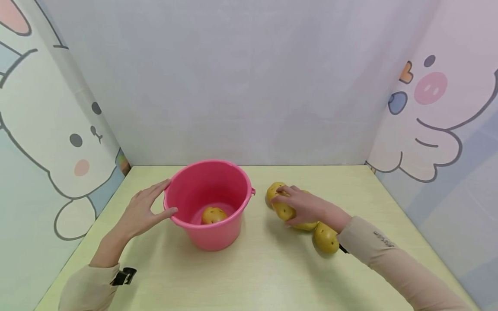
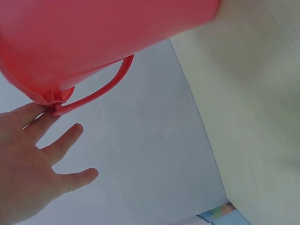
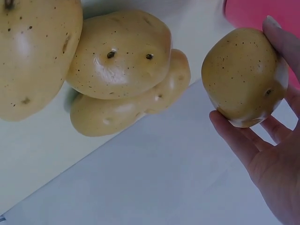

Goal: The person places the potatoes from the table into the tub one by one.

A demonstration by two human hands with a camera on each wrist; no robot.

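Observation:
My right hand [image 1: 305, 207] holds a yellow potato [image 3: 246, 77] between thumb and fingers, raised over the table in the right wrist view. Close around it lie other potatoes: one [image 1: 275, 190] just behind, one [image 1: 305, 226] partly hidden under the hand, and one [image 1: 327, 239] by the cuff. To the left stands a pink bucket [image 1: 212, 237] with one potato [image 1: 214, 215] visible on its bottom. My left hand [image 1: 142, 211] is at the bucket's left rim, thumb and fingertips touching it. In the left wrist view its other fingers [image 2: 65, 140] stretch out straight, away from the bucket.
Everything stands on a pale yellow table [image 1: 249, 280]. A grey-white backdrop [image 1: 249, 86] rises at its far edge, and panels with cartoon animals flank both sides. The bucket's pink handle [image 2: 101, 93] hangs down on its outside.

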